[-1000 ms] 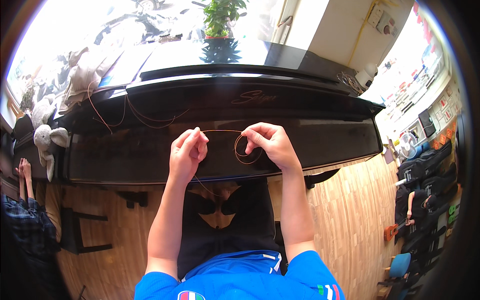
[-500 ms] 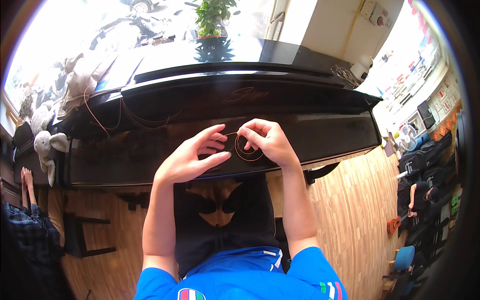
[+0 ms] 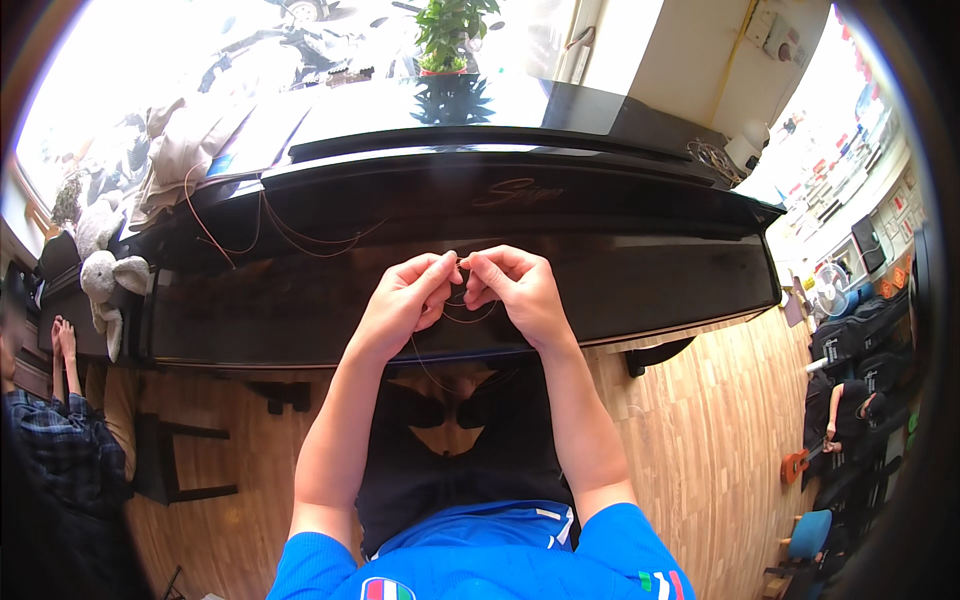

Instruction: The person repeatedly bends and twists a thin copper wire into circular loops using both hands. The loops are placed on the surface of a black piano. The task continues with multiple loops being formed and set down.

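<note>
My left hand (image 3: 410, 300) and my right hand (image 3: 515, 290) meet in front of the black piano (image 3: 230, 320), each pinching a thin copper-coloured string (image 3: 470, 320), their fingertips very close together. Small loops hang below the fingers, and a loose length dangles beneath my left hand. The exact point where the fingers grip is too small to make out clearly. More thin strings (image 3: 325, 254) drape over the piano's front at the left, near a pale cloth (image 3: 185, 145).
A grey plush toy (image 3: 105, 280), potted plant (image 3: 445, 35) and coiled cable (image 3: 710, 160) are around the piano. A person in plaid (image 3: 55, 450) sits at the left, by a dark chair (image 3: 180, 460). At the right are another person (image 3: 850, 410), a ukulele (image 3: 793, 465) and black cases (image 3: 850, 335).
My left hand opened half a second ago and has since closed again at the string, further right beside my right hand. My right hand has shifted slightly left, and the loop has narrowed.
</note>
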Motion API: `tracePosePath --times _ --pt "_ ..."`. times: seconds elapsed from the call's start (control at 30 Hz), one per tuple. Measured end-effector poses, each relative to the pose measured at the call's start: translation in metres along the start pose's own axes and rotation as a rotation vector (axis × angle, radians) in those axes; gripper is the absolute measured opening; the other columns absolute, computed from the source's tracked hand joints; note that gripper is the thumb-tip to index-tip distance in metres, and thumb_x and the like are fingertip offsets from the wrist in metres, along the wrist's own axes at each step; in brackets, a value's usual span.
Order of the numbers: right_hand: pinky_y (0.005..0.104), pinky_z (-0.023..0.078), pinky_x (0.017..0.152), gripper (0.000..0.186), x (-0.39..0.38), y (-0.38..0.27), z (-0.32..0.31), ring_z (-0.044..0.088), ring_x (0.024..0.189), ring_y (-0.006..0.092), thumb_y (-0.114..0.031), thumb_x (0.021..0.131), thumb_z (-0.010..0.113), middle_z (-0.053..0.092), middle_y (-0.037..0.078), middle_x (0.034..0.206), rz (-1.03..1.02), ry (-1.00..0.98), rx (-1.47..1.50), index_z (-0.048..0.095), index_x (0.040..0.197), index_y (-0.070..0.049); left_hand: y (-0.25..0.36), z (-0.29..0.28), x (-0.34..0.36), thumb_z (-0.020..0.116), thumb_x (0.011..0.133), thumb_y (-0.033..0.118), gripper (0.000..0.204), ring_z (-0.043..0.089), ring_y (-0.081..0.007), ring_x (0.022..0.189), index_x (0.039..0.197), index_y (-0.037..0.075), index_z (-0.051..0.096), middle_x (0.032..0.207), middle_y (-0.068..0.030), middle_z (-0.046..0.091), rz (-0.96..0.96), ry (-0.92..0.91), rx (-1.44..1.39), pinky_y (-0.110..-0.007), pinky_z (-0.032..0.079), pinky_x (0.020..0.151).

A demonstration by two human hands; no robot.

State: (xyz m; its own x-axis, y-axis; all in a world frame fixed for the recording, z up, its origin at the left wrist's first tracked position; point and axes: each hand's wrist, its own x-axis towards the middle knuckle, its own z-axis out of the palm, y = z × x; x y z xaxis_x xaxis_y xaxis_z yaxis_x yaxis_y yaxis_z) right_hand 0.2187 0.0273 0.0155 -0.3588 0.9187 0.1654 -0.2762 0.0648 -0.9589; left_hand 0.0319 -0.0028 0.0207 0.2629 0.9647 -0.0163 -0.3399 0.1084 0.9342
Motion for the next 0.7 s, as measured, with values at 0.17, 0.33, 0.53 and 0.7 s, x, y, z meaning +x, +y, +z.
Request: tracePosePath --times 0.17,0.33,0.53,0.7 --pt "0.0262 0.056 0.063 0.023 0.004 0.015 -0.004 0.06 0.064 0.0093 -0.021 0.099 0.067 0.06 0.001 0.069 0.019 -0.013 0.128 0.07 0.098 0.002 -0.006 -0.004 0.003 0.055 0.106 0.035 0.036 0.032 -0.001 0.048 0.086 0.005 0.061 0.059 0.0072 0.039 -0.03 0.015 0.08 -0.02 0.026 0.044" --pt "0.0268 0.056 0.062 0.024 0.003 0.014 -0.001 0.055 0.06 0.007 -0.022 0.099 0.067 0.056 -0.001 0.065 0.023 0.006 0.126 0.069 0.096 0.002 -0.002 -0.006 0.001 0.048 0.108 0.037 0.045 0.034 -0.0024 0.041 0.091 0.0 0.067 0.062 -0.0007 0.054 -0.011 -0.033 0.015 -0.02 0.026 0.039" --pt "0.0275 0.056 0.061 0.025 0.003 0.014 -0.004 0.052 0.057 0.0058 -0.023 0.099 0.068 0.056 -0.001 0.064 -0.009 0.04 0.143 0.069 0.095 0.002 -0.007 -0.008 -0.001 0.052 0.107 0.031 0.039 0.04 -0.0027 0.04 0.1 -0.003 0.07 0.07 -0.0053 0.064 0.049 0.006 0.125 -0.019 0.028 0.039" --pt "0.0278 0.055 0.059 0.026 0.002 0.015 -0.001 0.05 0.054 0.0059 -0.024 0.099 0.067 0.054 -0.001 0.062 -0.015 0.098 0.143 0.068 0.096 0.002 0.0 -0.001 -0.006 0.06 0.102 0.016 0.022 0.045 -0.0014 0.048 0.104 -0.002 0.071 0.07 -0.0024 0.063 0.011 0.01 0.206 -0.018 0.033 0.046"
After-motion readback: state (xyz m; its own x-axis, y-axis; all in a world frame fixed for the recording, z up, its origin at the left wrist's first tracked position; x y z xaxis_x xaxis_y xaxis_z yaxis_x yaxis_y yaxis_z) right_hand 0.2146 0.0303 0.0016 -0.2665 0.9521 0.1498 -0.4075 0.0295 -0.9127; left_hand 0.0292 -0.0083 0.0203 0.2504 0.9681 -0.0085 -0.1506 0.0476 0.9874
